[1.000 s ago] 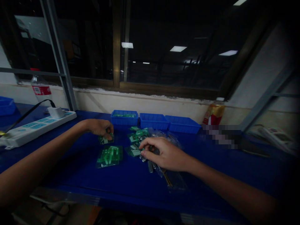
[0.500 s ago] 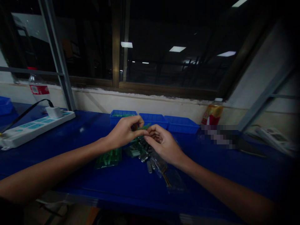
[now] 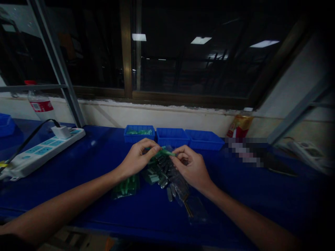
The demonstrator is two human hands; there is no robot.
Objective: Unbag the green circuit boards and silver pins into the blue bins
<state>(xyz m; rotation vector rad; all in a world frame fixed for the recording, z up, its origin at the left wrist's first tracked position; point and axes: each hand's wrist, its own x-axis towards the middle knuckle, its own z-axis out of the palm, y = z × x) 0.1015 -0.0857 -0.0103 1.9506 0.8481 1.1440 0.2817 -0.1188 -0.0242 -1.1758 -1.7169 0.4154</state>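
My left hand (image 3: 137,158) and my right hand (image 3: 192,167) meet above the blue table (image 3: 78,174), both pinched on one small green circuit board (image 3: 163,152) held between them. Under the hands lies a heap of small green boards and grey metal parts (image 3: 159,172). A clear bag of green boards (image 3: 125,186) rests on the table below my left wrist. Another clear bag (image 3: 195,207) lies nearer the table's front edge, under my right forearm.
Three blue trays (image 3: 172,136) line the wall behind the hands; the left one (image 3: 138,132) holds green boards. A white power strip (image 3: 39,151) with a plugged charger lies at left, a bottle (image 3: 39,104) behind it. A red and yellow pack (image 3: 239,127) stands at right.
My left hand left the bag at the left and rose to meet my right hand, which lifted off the heap. Both now grip one green board. The view tilted slightly.
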